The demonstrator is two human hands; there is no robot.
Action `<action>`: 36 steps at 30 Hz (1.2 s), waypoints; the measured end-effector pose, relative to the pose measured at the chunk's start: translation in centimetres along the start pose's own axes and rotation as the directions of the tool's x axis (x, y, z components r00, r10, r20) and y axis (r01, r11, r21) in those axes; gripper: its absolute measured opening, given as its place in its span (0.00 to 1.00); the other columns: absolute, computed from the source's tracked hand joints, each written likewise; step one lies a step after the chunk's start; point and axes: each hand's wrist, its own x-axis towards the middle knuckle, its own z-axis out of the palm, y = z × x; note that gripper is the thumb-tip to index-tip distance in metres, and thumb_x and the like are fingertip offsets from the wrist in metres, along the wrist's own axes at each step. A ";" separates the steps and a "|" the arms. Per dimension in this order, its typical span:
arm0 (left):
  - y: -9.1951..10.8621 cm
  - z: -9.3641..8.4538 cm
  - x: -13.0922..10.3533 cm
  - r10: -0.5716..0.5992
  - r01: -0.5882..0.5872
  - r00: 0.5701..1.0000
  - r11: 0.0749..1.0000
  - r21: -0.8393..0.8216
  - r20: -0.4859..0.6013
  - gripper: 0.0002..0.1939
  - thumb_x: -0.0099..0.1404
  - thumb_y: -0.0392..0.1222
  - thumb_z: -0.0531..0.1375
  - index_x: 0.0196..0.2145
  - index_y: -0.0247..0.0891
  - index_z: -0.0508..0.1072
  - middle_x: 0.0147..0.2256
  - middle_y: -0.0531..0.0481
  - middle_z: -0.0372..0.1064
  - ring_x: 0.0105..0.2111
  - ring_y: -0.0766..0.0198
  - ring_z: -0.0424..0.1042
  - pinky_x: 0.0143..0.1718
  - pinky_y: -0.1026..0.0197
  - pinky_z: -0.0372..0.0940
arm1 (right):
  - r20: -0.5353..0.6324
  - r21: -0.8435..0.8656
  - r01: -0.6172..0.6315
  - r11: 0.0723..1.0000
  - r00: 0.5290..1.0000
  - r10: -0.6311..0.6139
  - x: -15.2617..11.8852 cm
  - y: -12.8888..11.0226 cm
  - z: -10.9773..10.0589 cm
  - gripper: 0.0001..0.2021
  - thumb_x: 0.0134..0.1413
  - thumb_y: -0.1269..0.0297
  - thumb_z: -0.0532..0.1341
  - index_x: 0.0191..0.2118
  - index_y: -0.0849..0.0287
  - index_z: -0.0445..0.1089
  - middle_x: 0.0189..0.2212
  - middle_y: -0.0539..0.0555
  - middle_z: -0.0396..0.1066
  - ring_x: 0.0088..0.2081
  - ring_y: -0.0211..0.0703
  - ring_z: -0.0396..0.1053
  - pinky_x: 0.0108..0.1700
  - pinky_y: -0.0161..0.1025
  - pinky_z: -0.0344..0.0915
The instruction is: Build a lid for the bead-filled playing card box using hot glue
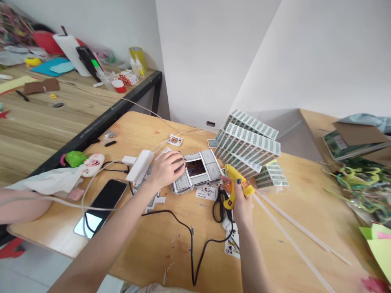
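My right hand [242, 203] is wrapped around the handle of a yellow hot glue gun [233, 179], held at the right end of a flat box built from playing cards [210, 165]. A dark picture [195, 167] fills a rectangular opening in the top of that box. Fingers curled over its left end, my left hand [167, 170] grips the box. Black-handled scissors [218, 208] lie partly under the glue gun. Loose playing cards [232, 244] are scattered around. Whether the nozzle touches the box I cannot tell.
Stacked card packs [250, 140] stand behind on the right. White glue sticks [293, 219] lie at the right. A power strip [139, 167], a phone [102, 205] and a black cord [191, 232] are on the left and front. Another person's arm [24, 205] rests at the left edge.
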 end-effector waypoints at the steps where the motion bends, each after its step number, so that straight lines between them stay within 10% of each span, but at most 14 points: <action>1: 0.0 0.0 0.0 0.004 -0.004 1.000 1.000 -0.001 -0.005 0.11 0.61 0.39 0.55 0.36 0.46 0.77 0.41 0.49 0.73 0.50 0.59 0.66 0.52 0.51 0.63 | 0.001 0.005 0.000 1.000 1.000 0.000 0.0 0.0 0.0 0.20 0.51 0.44 0.56 0.38 0.57 0.70 0.39 0.57 0.75 0.39 0.47 0.72 0.33 0.38 0.68; 10: 0.4 0.2 0.1 -0.193 0.185 0.979 0.975 -0.122 -0.064 0.13 0.61 0.43 0.55 0.42 0.42 0.75 0.43 0.47 0.70 0.45 0.62 0.69 0.49 0.58 0.64 | -0.006 0.077 0.006 0.997 1.000 -0.006 0.0 -0.2 0.2 0.17 0.50 0.47 0.58 0.35 0.57 0.69 0.37 0.56 0.75 0.42 0.49 0.72 0.35 0.41 0.70; 18: 0.1 -0.2 2.9 -0.370 0.377 0.895 0.926 0.021 0.250 0.17 0.58 0.50 0.58 0.43 0.43 0.76 0.41 0.49 0.76 0.42 0.55 0.73 0.44 0.55 0.66 | 0.012 0.144 -0.032 0.989 0.999 0.031 -0.3 -0.4 0.2 0.16 0.51 0.48 0.59 0.35 0.57 0.69 0.36 0.55 0.75 0.46 0.50 0.71 0.41 0.44 0.71; 29: 2.3 -1.4 1.0 -0.575 0.555 0.806 0.816 0.161 0.140 0.19 0.60 0.51 0.55 0.44 0.41 0.76 0.40 0.44 0.76 0.39 0.53 0.74 0.39 0.57 0.65 | -0.002 0.139 -0.008 0.990 1.000 0.008 -0.2 -0.6 -0.2 0.17 0.50 0.48 0.59 0.35 0.58 0.70 0.33 0.55 0.74 0.44 0.51 0.72 0.38 0.43 0.71; 36: 1.7 -0.8 -1.4 -0.648 0.695 0.718 0.654 -0.298 0.255 0.16 0.58 0.49 0.56 0.38 0.39 0.77 0.39 0.49 0.76 0.40 0.57 0.74 0.43 0.60 0.65 | 0.006 0.200 -0.034 0.979 0.999 0.034 -0.2 -0.3 -0.3 0.15 0.50 0.50 0.60 0.32 0.57 0.69 0.30 0.53 0.74 0.33 0.45 0.73 0.33 0.41 0.71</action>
